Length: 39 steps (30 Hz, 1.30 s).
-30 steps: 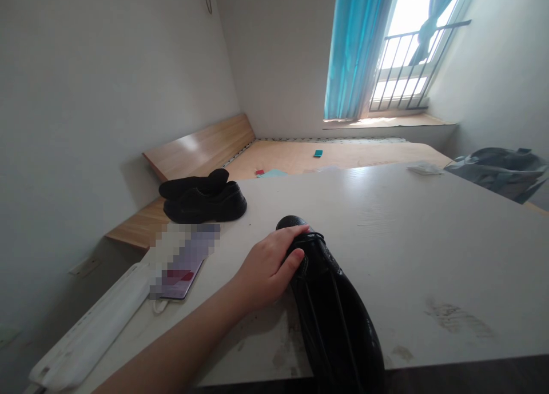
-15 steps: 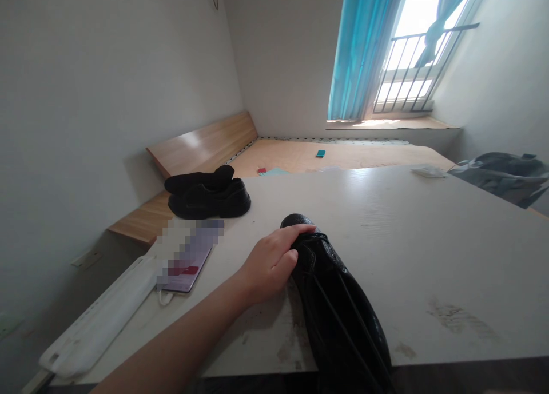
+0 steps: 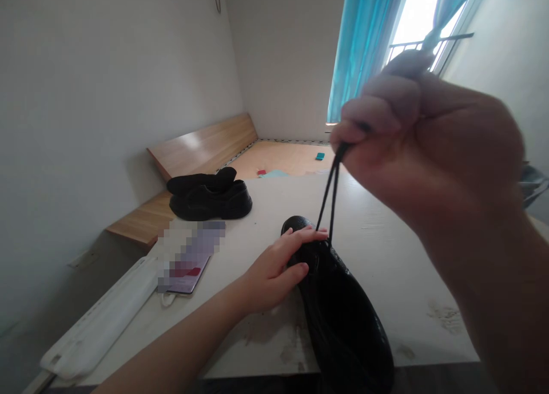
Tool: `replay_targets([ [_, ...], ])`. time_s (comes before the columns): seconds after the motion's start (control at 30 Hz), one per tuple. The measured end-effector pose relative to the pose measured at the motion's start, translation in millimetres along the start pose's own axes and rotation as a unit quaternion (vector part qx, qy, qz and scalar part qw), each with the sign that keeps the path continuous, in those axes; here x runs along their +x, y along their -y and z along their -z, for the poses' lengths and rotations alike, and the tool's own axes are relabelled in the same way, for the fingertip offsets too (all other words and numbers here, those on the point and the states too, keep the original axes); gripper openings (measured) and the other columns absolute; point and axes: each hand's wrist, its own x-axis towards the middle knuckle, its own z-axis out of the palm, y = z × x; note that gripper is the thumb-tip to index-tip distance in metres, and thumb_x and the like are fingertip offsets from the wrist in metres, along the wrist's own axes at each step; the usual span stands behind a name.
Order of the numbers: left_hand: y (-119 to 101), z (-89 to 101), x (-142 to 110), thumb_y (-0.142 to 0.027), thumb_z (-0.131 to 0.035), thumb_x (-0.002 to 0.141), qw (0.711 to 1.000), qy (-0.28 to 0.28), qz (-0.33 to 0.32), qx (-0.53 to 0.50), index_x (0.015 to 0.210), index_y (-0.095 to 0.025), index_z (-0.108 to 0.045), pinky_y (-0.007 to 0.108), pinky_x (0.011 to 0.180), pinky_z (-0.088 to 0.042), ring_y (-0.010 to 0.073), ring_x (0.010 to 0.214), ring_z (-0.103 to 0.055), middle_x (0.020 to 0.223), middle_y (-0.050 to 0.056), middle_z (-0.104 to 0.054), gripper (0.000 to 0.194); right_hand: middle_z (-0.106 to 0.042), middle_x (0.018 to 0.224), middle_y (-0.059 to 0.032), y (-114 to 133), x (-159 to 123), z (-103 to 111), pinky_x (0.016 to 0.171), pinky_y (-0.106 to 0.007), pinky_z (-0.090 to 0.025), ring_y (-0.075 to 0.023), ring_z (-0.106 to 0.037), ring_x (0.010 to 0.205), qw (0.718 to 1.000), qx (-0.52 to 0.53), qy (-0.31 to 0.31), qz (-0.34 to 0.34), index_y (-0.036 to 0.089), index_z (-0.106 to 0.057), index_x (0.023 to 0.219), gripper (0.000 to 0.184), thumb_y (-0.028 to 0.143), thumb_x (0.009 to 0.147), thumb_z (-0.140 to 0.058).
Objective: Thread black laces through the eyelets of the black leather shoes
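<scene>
A black leather shoe (image 3: 358,325) rests on the white table, its toe pointing away from me and its opening towards me. My left hand (image 3: 278,268) holds it near the toe, fingers over the front by the lacing and thumb against the side. Raised above the table, my right hand (image 3: 437,136) is a closed fist around the ends of the black shoelaces (image 3: 335,194). Two strands run taut from that fist down to the front of the shoe. The lace ends inside the fist are hidden.
Another black shoe (image 3: 214,202) sits at the table's far left, with a dark shoe-like shape behind it. Nearer lie a phone (image 3: 189,279), partly blurred out, and a long white case (image 3: 107,314) along the left edge. A wooden bed board (image 3: 206,145) stands beyond.
My right hand has come into view at the upper right, drawing the laces up taut; before, they lay along the shoe. The left hand stays on the shoe, its thumb shifted slightly.
</scene>
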Motion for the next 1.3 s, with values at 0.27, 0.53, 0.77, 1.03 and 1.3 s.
replay_targets([
  [0.27, 3, 2.8, 5, -0.027, -0.053, 0.088, 0.978, -0.051, 0.047, -0.198, 0.080, -0.019, -0.064, 0.045, 0.113, -0.034, 0.0276, 0.132, -0.046, 0.136, 0.005, -0.056, 0.015, -0.033, 0.057, 0.0027, 27, 135, 4, 0.051, -0.023, -0.033, -0.0107, -0.044, 0.053, 0.998, 0.050, -0.048, 0.014, 0.023, -0.041, 0.067, 0.033, 0.039, 0.096, -0.041],
  [0.53, 4, 16.7, 20, -0.030, -0.049, 0.091, 0.840, -0.305, 0.097, -0.438, 0.058, -0.019, -0.039, 0.037, 0.095, -0.051, 0.0160, 0.091, -0.061, 0.077, 0.003, -0.056, 0.036, -0.026, 0.051, 0.0043, -13, 128, 59, 0.047, -0.025, -0.020, -0.0099, -0.022, 0.047, 0.978, 0.140, -0.157, 0.003, 0.020, -0.049, 0.067, 0.033, 0.013, 0.094, -0.032],
  [0.77, -7, 59.6, 19, -0.028, -0.026, 0.103, 0.769, -0.373, 0.032, -0.518, 0.065, -0.019, -0.042, 0.021, 0.056, -0.051, 0.0071, 0.045, -0.043, 0.049, -0.007, -0.032, 0.042, -0.030, 0.057, 0.0052, -51, 94, 117, 0.051, -0.026, -0.020, -0.0087, -0.023, 0.053, 0.914, -0.099, 0.317, -0.234, 0.014, -0.060, 0.080, 0.043, 0.049, 0.098, -0.042],
  [1.03, -6, 71.2, 16, -0.035, -0.035, 0.101, 0.801, -0.389, 0.038, -0.454, 0.058, -0.018, -0.044, 0.016, 0.038, -0.036, 0.0067, 0.039, -0.025, 0.047, -0.007, -0.022, 0.047, -0.040, 0.061, 0.0021, -59, 80, 94, 0.058, -0.027, -0.028, -0.0094, -0.033, 0.057, 0.809, -0.175, 0.480, -0.290, 0.013, -0.062, 0.071, 0.042, 0.043, 0.094, -0.044],
  [1.3, 1, 51.1, 16, -0.020, -0.055, 0.084, 0.918, -0.265, 0.074, -0.286, 0.079, -0.018, -0.063, 0.016, 0.045, -0.038, 0.0071, 0.043, -0.020, 0.046, -0.009, -0.021, 0.010, -0.049, 0.058, 0.0016, -64, 76, 94, 0.060, -0.027, -0.033, -0.0099, -0.041, 0.056, 0.817, -0.198, 0.458, -0.288, 0.015, -0.058, 0.063, 0.024, 0.022, 0.082, -0.045],
])
